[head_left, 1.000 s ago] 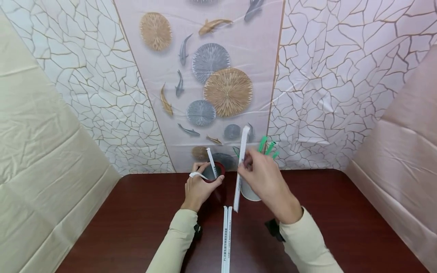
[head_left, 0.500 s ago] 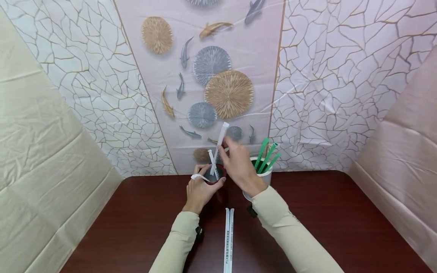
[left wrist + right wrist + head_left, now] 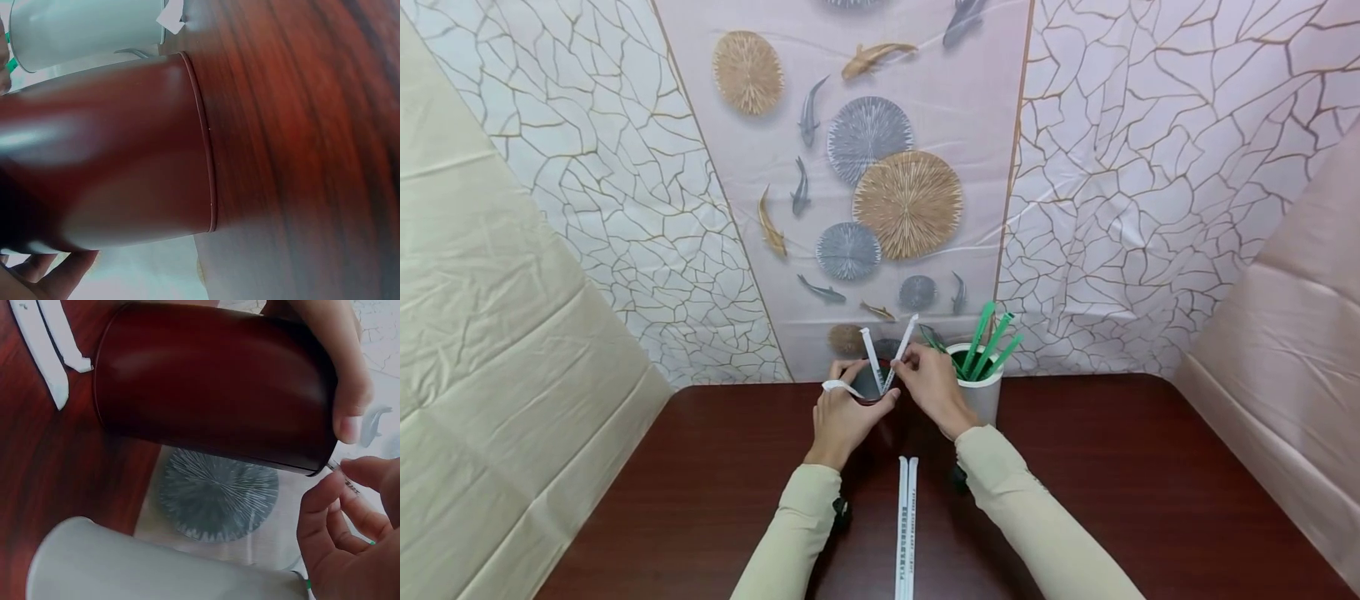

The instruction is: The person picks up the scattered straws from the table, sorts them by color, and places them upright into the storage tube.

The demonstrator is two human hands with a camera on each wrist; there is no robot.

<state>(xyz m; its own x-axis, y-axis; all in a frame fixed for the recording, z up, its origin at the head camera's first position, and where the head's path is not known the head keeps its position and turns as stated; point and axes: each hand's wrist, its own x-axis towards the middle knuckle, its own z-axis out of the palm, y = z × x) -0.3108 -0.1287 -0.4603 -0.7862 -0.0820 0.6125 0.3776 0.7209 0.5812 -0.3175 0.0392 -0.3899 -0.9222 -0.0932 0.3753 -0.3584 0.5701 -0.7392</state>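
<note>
A dark red cylindrical canister [image 3: 212,381] stands upright on the table. My left hand [image 3: 842,417] grips it near the rim, thumb on the near side and fingers around the far side. A white strip [image 3: 841,386] shows beside those fingers. One paper-wrapped straw [image 3: 872,357] leans inside the canister. A second wrapped straw [image 3: 904,343] slants to the right, its lower end inside the canister's mouth. My right hand [image 3: 931,382] pinches this second straw just above the rim. The canister hides the straws' lower ends.
Two more wrapped straws [image 3: 906,525] lie side by side on the dark red wood table [image 3: 1060,492], pointing toward me. Right behind my right hand stands a white cup [image 3: 987,398] with several green straws [image 3: 988,342] in it. A patterned cloth [image 3: 1112,208] hangs behind the table.
My right hand has moved left from in front of the white cup to the canister and lowered its wrapped straw into it. My left hand keeps its hold on the canister.
</note>
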